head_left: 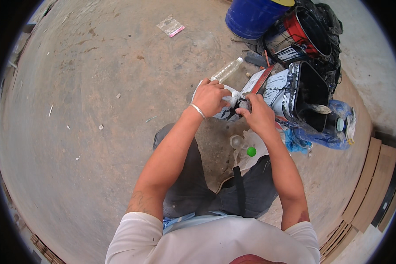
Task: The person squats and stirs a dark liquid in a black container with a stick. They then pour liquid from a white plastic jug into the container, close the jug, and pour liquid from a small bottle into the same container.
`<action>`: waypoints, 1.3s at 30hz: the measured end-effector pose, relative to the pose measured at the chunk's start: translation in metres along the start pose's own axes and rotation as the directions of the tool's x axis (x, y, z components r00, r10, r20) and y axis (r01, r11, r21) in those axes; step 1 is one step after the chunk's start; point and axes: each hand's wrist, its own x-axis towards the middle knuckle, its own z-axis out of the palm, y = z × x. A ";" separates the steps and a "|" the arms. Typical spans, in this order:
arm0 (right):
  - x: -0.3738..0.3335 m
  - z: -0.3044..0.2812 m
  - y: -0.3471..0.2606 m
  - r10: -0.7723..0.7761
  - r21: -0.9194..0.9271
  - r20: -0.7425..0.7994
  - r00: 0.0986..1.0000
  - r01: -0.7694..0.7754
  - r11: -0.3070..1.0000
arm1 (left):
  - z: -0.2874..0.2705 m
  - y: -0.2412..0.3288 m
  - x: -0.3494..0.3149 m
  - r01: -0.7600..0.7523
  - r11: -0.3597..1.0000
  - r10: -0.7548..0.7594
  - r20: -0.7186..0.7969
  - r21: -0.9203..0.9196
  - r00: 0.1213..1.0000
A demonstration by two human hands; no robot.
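Between my knees and a group of pails, a white plastic container (pixel 235 94) streaked with black is tilted over, its black-smeared mouth end toward the right. My left hand (pixel 210 97), with a bangle at its wrist, is closed over its upper left side. At the dark mouth end my right hand (pixel 260 115) has thumb and fingers curled around a greyish round part, perhaps a cap; the fingers cover much of it. Just beyond my left hand lies a clear plastic bottle (pixel 228 70) with a white cap. Another clear bottle with a green cap (pixel 251 152) lies below my right wrist.
A black-stained square white bucket (pixel 290 94) lies to the right, with a blue plastic bag (pixel 339 136) beside it. Farther off are a red-and-black pail (pixel 301 35) and a blue bucket (pixel 253 17). Wooden planks (pixel 369 180) line the right edge. A small plastic packet (pixel 170 26) lies on the concrete.
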 end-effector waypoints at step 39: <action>-0.068 0.008 0.027 -0.338 0.881 0.171 0.926 -0.297 -0.369 | -0.031 0.067 -0.003 -0.042 0.910 -0.049 -0.208 -0.412 0.977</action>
